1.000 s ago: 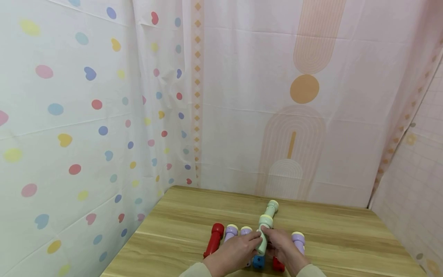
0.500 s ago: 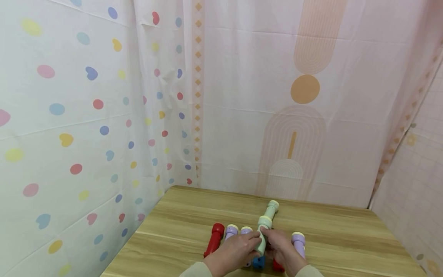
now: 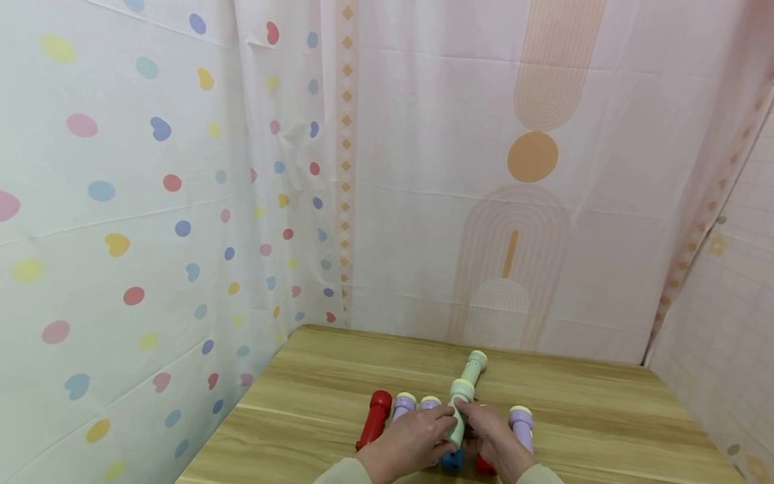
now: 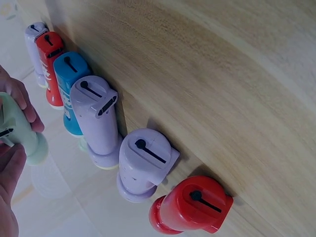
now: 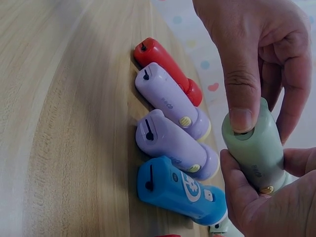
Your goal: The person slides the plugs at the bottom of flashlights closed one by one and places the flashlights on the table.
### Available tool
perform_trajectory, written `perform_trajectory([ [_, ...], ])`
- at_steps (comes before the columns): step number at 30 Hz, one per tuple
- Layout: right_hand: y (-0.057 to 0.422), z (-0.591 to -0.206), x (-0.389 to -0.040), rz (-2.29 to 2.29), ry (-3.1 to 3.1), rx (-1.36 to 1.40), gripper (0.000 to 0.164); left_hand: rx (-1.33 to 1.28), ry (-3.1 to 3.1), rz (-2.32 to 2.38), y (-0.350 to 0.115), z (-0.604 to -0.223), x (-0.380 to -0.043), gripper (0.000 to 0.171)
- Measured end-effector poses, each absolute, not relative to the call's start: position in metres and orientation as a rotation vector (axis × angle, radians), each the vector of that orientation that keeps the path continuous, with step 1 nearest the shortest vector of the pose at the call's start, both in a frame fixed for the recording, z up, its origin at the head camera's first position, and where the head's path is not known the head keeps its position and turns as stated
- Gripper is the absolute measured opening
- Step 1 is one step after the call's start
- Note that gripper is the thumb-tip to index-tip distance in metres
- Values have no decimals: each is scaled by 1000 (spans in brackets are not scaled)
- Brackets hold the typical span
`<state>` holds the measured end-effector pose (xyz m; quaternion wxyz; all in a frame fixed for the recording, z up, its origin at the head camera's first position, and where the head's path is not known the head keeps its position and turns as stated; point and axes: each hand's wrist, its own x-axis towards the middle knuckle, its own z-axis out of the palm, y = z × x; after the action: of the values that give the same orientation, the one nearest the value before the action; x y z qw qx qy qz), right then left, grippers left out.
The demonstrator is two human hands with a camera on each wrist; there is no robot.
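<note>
Both hands hold a pale green toy flashlight (image 3: 456, 417) with a cream-rimmed head, over the near part of the table. My left hand (image 3: 411, 437) grips it from the left. In the right wrist view, the left thumb (image 5: 242, 116) presses on its tail end, partly covering a dark slot there. The right hand (image 3: 497, 437) holds the body from the other side, near a small yellow button (image 5: 266, 189). Beneath the hands lie a blue flashlight (image 4: 71, 69) and a red flashlight (image 4: 50, 47), mostly hidden in the head view. Two purple flashlights (image 5: 168, 94) lie partly behind the left hand.
Another pale green flashlight (image 3: 474, 366) lies farther back on the wooden table (image 3: 580, 396). At the row's left end is a red flashlight (image 3: 375, 420); at its right end, a purple one (image 3: 522, 427). Patterned curtains (image 3: 411, 235) hang behind and beside the table.
The held green flashlight has shifted very slightly toward the person and left, with the right hand following a little. Both hands keep their grip; the other flashlights have not moved.
</note>
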<state>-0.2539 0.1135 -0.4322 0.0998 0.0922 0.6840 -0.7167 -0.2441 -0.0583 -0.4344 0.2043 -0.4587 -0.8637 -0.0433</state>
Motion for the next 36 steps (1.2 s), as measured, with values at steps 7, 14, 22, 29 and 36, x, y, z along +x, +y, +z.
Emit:
perform_trajectory([
  [7,114,-434,-255,-2118,2014,292,31,-1266,-2387,-59,-58,-437,-244,30],
  [14,118,-434,-255,-2126,2022,241,36,-1288,-2396,-16,-58,-436,-244,37],
  [22,123,-438,-258,-2121,2038,243,39,-1312,-2399,-5,-61,-438,-247,41],
  [29,127,-438,-260,-2125,2044,270,44,-1290,-2456,9,-63,-439,-248,43],
  [36,131,-439,-261,-2107,2054,280,46,-1261,-2559,-4,-65,-440,-249,42],
])
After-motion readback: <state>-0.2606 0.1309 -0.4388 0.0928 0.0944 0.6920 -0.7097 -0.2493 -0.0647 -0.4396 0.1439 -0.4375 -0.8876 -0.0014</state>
